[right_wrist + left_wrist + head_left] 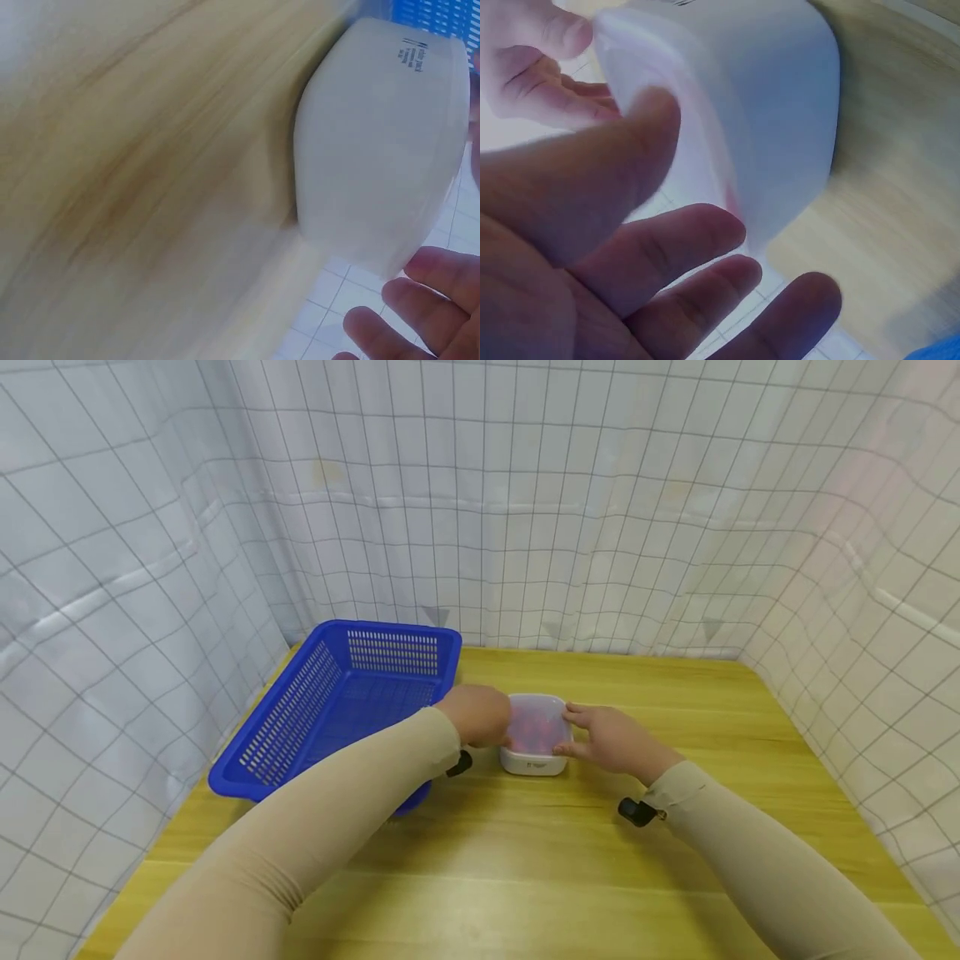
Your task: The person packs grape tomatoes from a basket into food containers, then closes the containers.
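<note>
A white plastic food container (531,766) stands upright on the table, with a translucent lid (538,706) over its top. Something pink-red shows blurred through the lid; its kind is unclear. At the container's left side is the left hand (476,717). In the left wrist view, its thumb (656,127) lies over the lid, and its loosely extended fingers (697,232) are by the rim. Opposite, the right hand (617,742) touches the lid's right edge with thumb and fingers spread. The right wrist view shows its fingertips (424,262) beside the container's rim.
A blue perforated plastic basket (337,718) stands to the left, partly behind the left sleeve (337,802). The wooden table (525,877) is bordered by white grid-patterned curtains (525,510) at the back and both sides.
</note>
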Demonstrator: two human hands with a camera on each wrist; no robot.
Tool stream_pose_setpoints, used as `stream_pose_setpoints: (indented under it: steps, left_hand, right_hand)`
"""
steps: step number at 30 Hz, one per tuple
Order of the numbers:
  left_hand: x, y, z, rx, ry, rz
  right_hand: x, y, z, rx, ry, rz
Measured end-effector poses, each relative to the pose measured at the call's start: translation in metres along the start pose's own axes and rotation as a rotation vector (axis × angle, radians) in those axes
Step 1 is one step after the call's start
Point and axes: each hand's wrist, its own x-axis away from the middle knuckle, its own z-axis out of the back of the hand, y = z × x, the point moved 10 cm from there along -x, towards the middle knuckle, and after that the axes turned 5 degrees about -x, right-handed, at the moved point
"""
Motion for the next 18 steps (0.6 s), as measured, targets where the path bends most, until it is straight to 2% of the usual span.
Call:
stream_pose_setpoints:
  steps: [6, 10, 12, 18]
  left_hand:
    - [-0.005, -0.016, 0.007, 0.103, 0.006, 0.053]
    - [-0.006, -0.027, 0.02, 0.196, 0.081, 0.103]
    - [-0.005, -0.031, 0.028, 0.207, 0.142, 0.116]
    - [0.0, -0.041, 0.053, 0.15, 0.305, 0.132]
  right_hand:
    - [-0.001, 0.007, 0.006, -0.043, 0.04, -0.037]
    - [-0.003, 0.013, 0.016, -0.054, 0.063, -0.062]
    - [-0.004, 0.014, 0.021, -0.05, 0.069, -0.075]
    - [-0.011, 0.01, 0.042, -0.014, 0.105, -0.098]
